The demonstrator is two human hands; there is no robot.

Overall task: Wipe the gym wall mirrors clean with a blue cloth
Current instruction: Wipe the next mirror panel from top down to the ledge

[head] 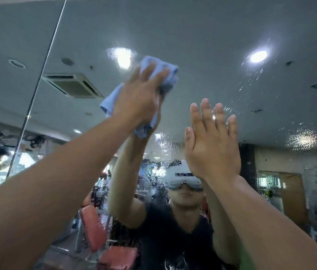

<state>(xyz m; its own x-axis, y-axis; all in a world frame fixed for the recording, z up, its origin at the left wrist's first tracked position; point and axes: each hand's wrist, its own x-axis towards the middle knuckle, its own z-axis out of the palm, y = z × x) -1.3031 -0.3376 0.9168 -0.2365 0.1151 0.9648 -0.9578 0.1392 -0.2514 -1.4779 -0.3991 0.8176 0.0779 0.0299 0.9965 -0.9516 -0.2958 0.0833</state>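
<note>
Our left hand [140, 98] grips the bunched blue cloth [112, 100], pressing it high on the droplet-speckled wall mirror [212, 45]. Our right hand [212, 145] is raised just beside it, fingers straight, palm toward the glass.

Cloth [171, 72]: pale blue, plain. Mirror [270, 117]: speckled in patches with glinting white droplets [305, 139]. Reflected ceiling [192, 26]: flat grey. Reflected bench pads [93, 228]: salmon red. Reflected headset [179, 172]: white, banded dark. Reflected top [165, 232]: black, unpatterned.
</note>
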